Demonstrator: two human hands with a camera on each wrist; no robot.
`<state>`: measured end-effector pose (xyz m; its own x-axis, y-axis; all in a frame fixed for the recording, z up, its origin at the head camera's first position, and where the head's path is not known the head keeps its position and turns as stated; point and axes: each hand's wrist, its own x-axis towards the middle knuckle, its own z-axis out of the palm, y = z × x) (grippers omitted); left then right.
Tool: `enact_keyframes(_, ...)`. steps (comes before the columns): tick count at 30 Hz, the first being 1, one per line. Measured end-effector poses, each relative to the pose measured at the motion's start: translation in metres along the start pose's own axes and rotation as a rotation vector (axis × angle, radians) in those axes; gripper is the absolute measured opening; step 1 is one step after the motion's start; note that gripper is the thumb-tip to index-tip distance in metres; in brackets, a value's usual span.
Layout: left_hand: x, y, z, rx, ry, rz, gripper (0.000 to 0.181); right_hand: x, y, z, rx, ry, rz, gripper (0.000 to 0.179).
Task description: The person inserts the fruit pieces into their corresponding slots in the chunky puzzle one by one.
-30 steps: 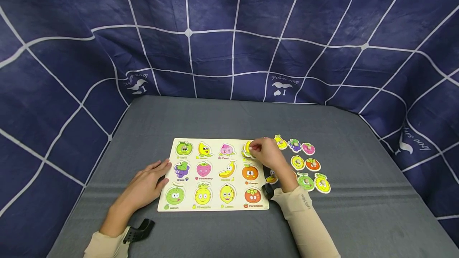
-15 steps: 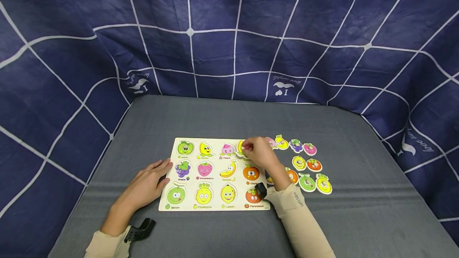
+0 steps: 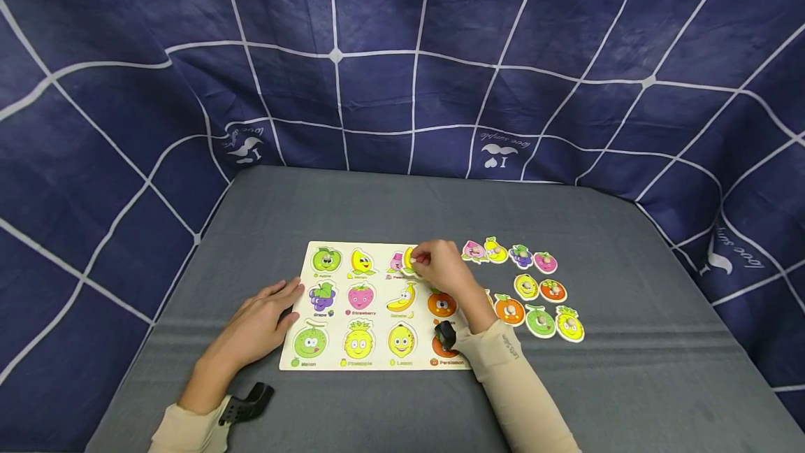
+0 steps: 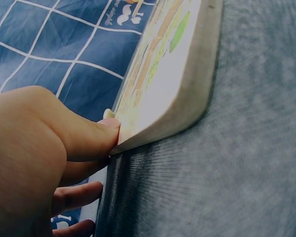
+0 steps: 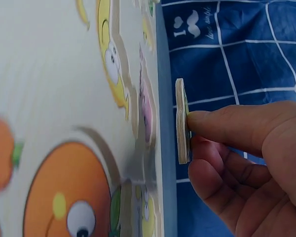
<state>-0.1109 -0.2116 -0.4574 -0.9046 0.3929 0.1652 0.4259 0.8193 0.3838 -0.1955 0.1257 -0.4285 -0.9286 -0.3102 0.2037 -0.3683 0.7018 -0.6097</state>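
A cream wooden puzzle board [image 3: 380, 327] printed with fruit pictures lies flat on the table. My right hand [image 3: 443, 268] pinches a yellow fruit puzzle piece [image 3: 407, 261] between thumb and fingertips, above the board's top row, where it overlaps the peach picture [image 3: 395, 262]. Seen from the right wrist, the held piece [image 5: 182, 121] is edge-on, with a gap between it and the board's surface. My left hand [image 3: 260, 320] rests at the board's left edge, fingers fairly straight. In the left wrist view, the thumb [image 4: 96, 136] touches the board's edge [image 4: 187, 111].
Loose fruit pieces lie right of the board, among them a peach [image 3: 474, 252], a grape [image 3: 520, 256], a persimmon [image 3: 553, 291], an orange [image 3: 509, 310], a melon [image 3: 540, 321] and a pineapple [image 3: 569, 325]. My right forearm partly hides one. Blue checked cloth [image 3: 377, 82] hangs behind the grey table [image 3: 377, 411].
My right hand has moved left along the top row with the yellow piece, from the rightmost picture to over the peach. The left hand stays at the board's edge.
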Motion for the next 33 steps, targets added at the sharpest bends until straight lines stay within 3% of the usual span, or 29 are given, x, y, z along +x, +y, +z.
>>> enact_keyframes(33, 0.0, -0.001, 0.001, 0.008, 0.006, -0.003, 0.049, 0.021, -0.023, 0.028, 0.023, -0.066, -0.062, 0.005)
